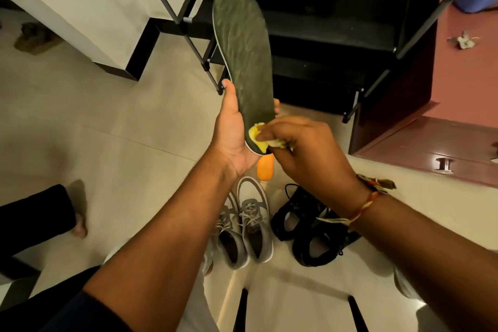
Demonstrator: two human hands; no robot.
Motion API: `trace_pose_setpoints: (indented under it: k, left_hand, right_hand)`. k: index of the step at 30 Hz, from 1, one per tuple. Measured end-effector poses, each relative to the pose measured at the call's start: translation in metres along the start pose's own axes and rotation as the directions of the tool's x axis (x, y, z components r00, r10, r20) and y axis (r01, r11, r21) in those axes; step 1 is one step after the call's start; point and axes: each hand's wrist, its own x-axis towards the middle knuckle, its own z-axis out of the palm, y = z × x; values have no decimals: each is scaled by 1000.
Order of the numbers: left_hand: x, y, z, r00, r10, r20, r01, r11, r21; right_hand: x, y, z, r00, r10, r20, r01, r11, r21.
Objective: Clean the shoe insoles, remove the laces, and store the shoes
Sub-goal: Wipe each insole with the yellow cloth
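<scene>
Left hand (231,129) is wrapped round the heel end of the insole (242,48), thumb up one edge and a fingertip peeking out the other side. So it's clamped edge to edge, with the toe end sticking up in the air in front of the black shoe rack (336,35). Right hand (304,148) has a small yellow cloth (257,137) pinched in curled fingers and pressed onto the heel part, right next to my left palm.

What could go wrong, I reckon: the insole's long and looks pretty bendy, and I'm only gripping the bottom bit. If I scrub hard further up, it'll probably flex away from the cloth and I'll just smear the grime around. Push too hard and it could pop out of my grip onto the floor tiles (107,129), or onto the grey shoes (248,226) and black shoes (310,229) sitting right below. The cloth's a tiny wad too, easy to lose mid-wipe. And the grey pair looks fully laced, so there's plenty left to do.
</scene>
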Motion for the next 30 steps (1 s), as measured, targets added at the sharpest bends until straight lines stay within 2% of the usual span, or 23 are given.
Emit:
trace_pose_setpoints:
  k: [3, 5, 8, 11, 14, 17, 19, 24, 27, 30]
  left_hand:
    - [2, 6, -5, 997, 47, -64, -46, 999, 13]
    - [1, 5, -5, 997, 32, -69, -32, 999, -3]
    - [-1, -2, -1, 998, -27, -54, 24, 999, -45]
    - [-8, -17, 7, 993, -112, 25, 114, 990, -88]
    - [-17, -35, 18, 979, -185, 84, 189, 981, -34]
    - [-22, -44, 26, 974, -201, 101, 193, 978, 85]
    - [-20, -44, 24, 974, -203, 98, 192, 975, 110]
    - [-14, -31, 15, 974, -194, 113, 191, 981, 36]
    - [-11, -32, 11, 978, -175, 114, 173, 985, 28]
    - [-8, -33, 8, 980, -159, 123, 158, 987, 16]
  right_hand:
    - [-6, -9, 2, 996, -35, 76, 28, 995, 91]
    - [-8, -9, 1, 995, -67, 80, 60, 995, 84]
    - [-5, -7, 2, 993, -112, 38, 113, 993, -25]
    - [4, -2, -5, 990, -119, -72, 107, 983, -151]
    - [15, 16, -25, 982, -70, -175, 30, 975, -219]
    - [22, 35, -40, 967, 25, -254, -81, 974, -212]
    - [22, 38, -41, 969, 52, -241, -96, 979, -179]
    - [23, 25, -33, 991, 96, -97, -105, 991, -87]
    - [23, 24, -31, 988, 93, -125, -102, 993, -67]
    - [23, 22, -34, 975, 177, -134, -190, 977, -95]
